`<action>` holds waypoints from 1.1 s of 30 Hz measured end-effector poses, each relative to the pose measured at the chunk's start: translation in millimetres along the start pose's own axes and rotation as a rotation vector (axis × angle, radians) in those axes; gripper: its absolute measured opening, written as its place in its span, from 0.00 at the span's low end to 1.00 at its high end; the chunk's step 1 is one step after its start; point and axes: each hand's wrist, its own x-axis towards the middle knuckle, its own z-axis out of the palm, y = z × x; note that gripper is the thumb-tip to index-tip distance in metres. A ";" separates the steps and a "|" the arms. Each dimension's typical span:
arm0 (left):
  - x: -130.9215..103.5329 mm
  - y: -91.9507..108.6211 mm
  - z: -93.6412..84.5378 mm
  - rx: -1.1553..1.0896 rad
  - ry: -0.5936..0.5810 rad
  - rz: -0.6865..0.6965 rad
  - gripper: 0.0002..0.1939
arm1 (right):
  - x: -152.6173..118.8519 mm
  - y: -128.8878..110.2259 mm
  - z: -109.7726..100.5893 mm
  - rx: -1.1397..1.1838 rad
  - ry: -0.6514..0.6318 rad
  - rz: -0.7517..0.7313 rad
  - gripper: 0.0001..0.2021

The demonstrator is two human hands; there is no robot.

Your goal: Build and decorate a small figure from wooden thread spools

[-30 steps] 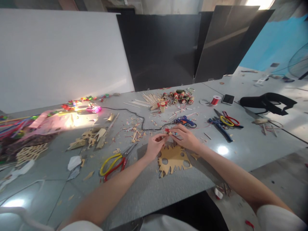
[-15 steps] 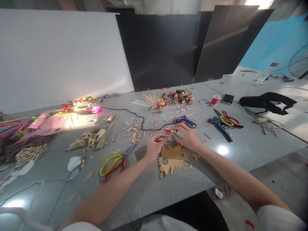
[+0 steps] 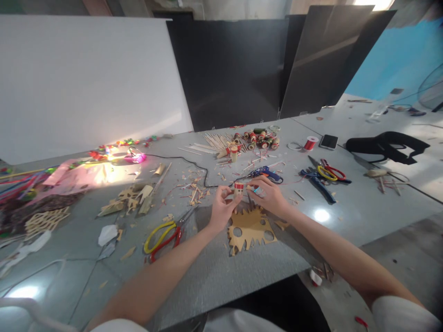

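Now, red-banded piece [image 3: 238,186]: held aloft between the two hands, just beyond the far edge of a ragged tan sheet, its red band uppermost and pale body below.
The turn: tilted and largely hidden by fingers half a second ago, the piece has come nearly upright, with more of its side in view; that appears to present the banded end for close fingertip work.
Left hand [image 3: 224,208]: thumb and fingers curled around a narrow gap, pinching the piece.
Right hand [image 3: 272,199]: fingers bunched close beside the piece, near a small fleck of blue; whether they grip anything, or touch the piece, cannot be told.
Tan sheet [image 3: 252,225]: flat on the tabletop [image 3: 211,272] below the hands, pierced by round holes.
Glue gun [image 3: 272,174]: blue, lying just beyond the right hand.
Yellow-and-red scissors [image 3: 177,230]: at rest left of the sheet, near the left forearm.
Farther back: a heap of small banded pieces [image 3: 265,144] beside a fan of pale sticks [image 3: 216,142], with a red spool [image 3: 310,144] off to the right.
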 end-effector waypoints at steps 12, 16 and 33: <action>5.3 -5.9 -4.0 0.050 -0.015 0.143 0.37 | 7.9 -4.1 2.0 0.410 -0.215 0.485 0.20; 5.9 -7.5 -3.7 0.029 -0.018 0.144 0.37 | 7.2 -2.9 3.2 0.478 -0.242 0.521 0.21; 7.5 -13.5 -5.3 -0.014 -0.044 0.129 0.34 | 4.8 -2.0 8.0 0.580 -0.350 0.583 0.21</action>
